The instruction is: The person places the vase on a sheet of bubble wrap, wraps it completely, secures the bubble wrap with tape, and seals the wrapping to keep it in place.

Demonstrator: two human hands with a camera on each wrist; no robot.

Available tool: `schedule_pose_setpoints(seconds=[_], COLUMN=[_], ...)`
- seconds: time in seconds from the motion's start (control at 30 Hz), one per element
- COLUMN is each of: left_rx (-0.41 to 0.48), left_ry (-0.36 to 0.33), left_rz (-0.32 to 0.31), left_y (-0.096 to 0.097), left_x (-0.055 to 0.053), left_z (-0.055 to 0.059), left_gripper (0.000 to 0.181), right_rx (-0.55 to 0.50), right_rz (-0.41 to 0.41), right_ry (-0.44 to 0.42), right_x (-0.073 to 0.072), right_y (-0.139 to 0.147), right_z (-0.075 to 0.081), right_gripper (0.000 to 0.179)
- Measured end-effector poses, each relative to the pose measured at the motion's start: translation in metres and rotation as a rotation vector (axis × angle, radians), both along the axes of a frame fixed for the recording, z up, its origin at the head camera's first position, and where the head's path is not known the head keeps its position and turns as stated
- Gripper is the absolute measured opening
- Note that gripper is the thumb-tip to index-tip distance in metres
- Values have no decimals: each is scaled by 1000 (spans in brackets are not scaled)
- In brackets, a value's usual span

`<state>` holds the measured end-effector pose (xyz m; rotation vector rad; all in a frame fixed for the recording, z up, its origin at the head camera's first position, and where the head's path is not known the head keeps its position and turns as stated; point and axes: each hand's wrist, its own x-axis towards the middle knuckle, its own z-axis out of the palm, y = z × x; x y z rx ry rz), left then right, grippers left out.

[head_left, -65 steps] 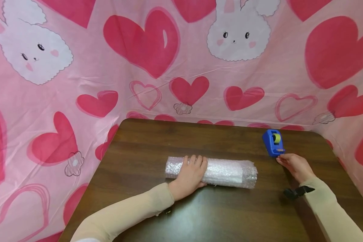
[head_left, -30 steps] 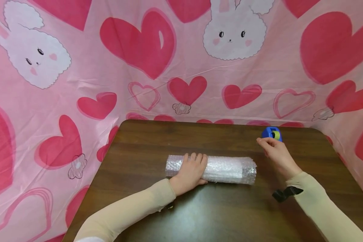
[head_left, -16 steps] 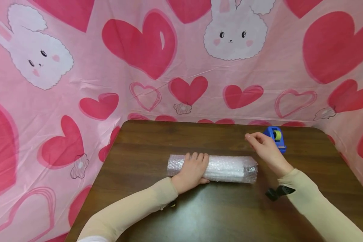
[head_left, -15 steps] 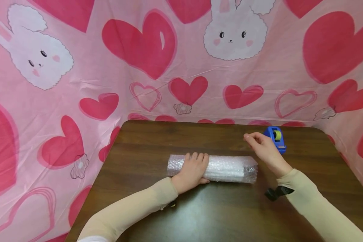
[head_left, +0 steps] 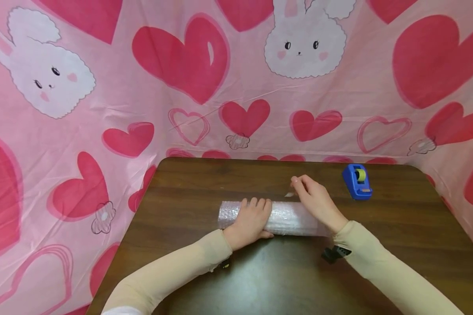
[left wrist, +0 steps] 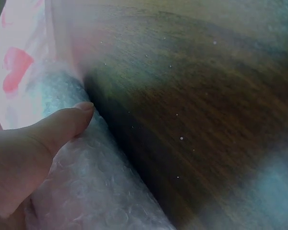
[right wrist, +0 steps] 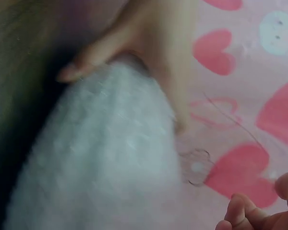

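Note:
A roll of bubble wrap (head_left: 285, 221) lies crosswise on the brown table. My left hand (head_left: 249, 224) grips it left of its middle, fingers over the top; in the left wrist view the thumb (left wrist: 69, 122) presses along its near side. Above the roll's right part is my right hand (head_left: 317, 201), pinching a short strip of clear tape (head_left: 289, 194) between thumb and fingertips. The strip hangs just beyond the roll's far side. In the right wrist view, blurred, the roll (right wrist: 105, 153) runs toward the left hand, and my right fingers (right wrist: 237, 211) show at the lower corner.
A blue tape dispenser (head_left: 352, 186) with a yellow-green core stands at the table's back right. Pink fabric (head_left: 256, 87) with hearts and rabbits hangs behind the table (head_left: 189, 175) and along its sides.
My right hand has come away from the tape dispenser and moved left with the strip of tape, now over the roll. The left hand stays on the bubble wrap.

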<state>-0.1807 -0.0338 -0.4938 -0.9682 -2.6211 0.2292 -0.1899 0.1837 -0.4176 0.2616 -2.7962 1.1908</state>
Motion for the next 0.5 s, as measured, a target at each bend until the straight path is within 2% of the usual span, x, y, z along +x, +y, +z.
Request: schedule_pose_setpoints(seconds=[0.23,0.5], left_rx=[3,-12], left_ry=[-23,-28], left_rz=[5,4], left_y=[1,0], left_x=[-1,-2], left_z=[-1,0], left_gripper=[96,96], right_rx=[114,193], right_rz=[-17,-13], right_ry=[60,186], right_x=[3,10], right_y=[-21,-27], right_z=[-17,-31], right_gripper=[47,37])
